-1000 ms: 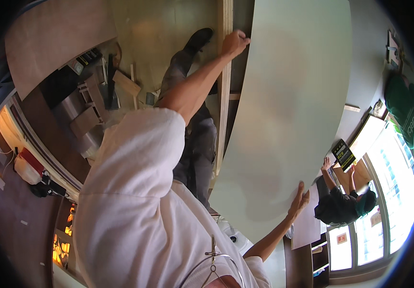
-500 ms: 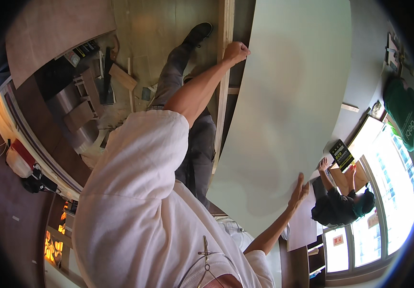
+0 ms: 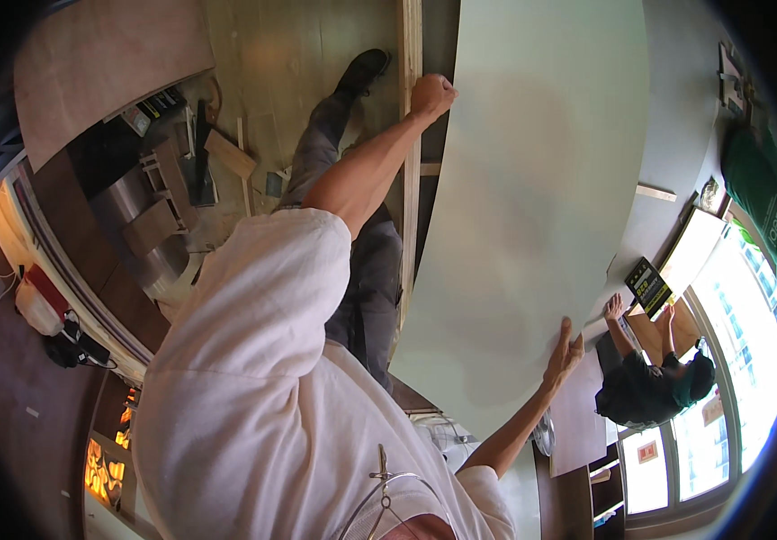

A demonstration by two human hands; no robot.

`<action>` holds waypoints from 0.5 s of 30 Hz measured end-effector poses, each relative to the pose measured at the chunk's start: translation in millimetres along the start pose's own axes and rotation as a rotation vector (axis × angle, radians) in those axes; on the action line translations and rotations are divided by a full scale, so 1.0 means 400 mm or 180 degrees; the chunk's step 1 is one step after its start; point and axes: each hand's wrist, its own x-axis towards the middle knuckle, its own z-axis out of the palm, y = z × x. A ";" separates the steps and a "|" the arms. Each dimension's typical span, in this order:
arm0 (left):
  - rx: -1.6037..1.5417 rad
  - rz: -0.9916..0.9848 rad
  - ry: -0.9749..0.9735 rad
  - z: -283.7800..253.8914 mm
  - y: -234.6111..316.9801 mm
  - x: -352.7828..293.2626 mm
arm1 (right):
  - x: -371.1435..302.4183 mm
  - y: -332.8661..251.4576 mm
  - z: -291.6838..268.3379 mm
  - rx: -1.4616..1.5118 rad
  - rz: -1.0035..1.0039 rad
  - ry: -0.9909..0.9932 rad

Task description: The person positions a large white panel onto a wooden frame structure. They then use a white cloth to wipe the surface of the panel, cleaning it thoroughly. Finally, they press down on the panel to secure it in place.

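Left hand (image 3: 432,95) pinches a pale panel (image 3: 523,211), right hand (image 3: 563,357) spread against it, a seemingly closed black box (image 3: 648,286) beyond

A plain, pale grey-green sheet (image 3: 532,198). White shirt (image 3: 244,360), dark grey trousers (image 3: 372,279), black shoe (image 3: 363,72). Light tan beam (image 3: 411,45), pinkish-tan board (image 3: 114,76). Black box (image 3: 650,286) with yellow markings.

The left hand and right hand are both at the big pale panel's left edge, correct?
Not quite: the head view shows the right hand at the right edge of the big pale panel. The left hand is at its left edge, as you said.
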 end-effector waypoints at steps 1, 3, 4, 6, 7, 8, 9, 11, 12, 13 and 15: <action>0.0085 0.0029 0.0021 -0.001 0.004 -0.002 | -0.001 -0.004 -0.003 -0.0076 0.0031 -0.0005; 0.0122 0.0106 0.0006 -0.002 0.008 -0.003 | -0.004 -0.014 -0.011 -0.0230 0.0092 -0.0013; 0.0132 0.0137 0.0006 -0.003 0.007 -0.001 | -0.005 -0.015 -0.013 -0.0262 0.0108 -0.0024; 0.0291 0.0349 0.0154 0.005 -0.005 0.006 | -0.006 -0.014 -0.011 -0.0328 0.0137 -0.0046; 0.0372 0.0433 0.0223 0.007 -0.011 0.004 | -0.009 -0.021 -0.009 -0.0328 0.0150 -0.0026; 0.0378 0.0464 0.0241 0.009 -0.014 0.008 | -0.012 -0.029 -0.005 -0.0327 0.0160 -0.0008; 0.0384 0.0493 0.0264 0.010 -0.017 0.013 | -0.012 -0.035 -0.002 -0.0326 0.0167 0.0006; 0.0225 0.0492 0.0178 0.006 -0.023 0.006 | -0.011 -0.028 0.003 -0.0172 -0.0001 0.0034; 0.0067 0.0457 0.0099 0.000 -0.030 0.000 | -0.007 -0.023 0.009 -0.0092 -0.0090 0.0040; -0.0099 0.0413 0.0010 -0.002 -0.040 -0.014 | 0.001 -0.016 0.009 -0.0161 -0.0027 0.0004; -0.0248 0.0296 0.0087 0.002 -0.047 -0.083 | 0.017 -0.001 -0.001 -0.0289 0.0144 -0.0022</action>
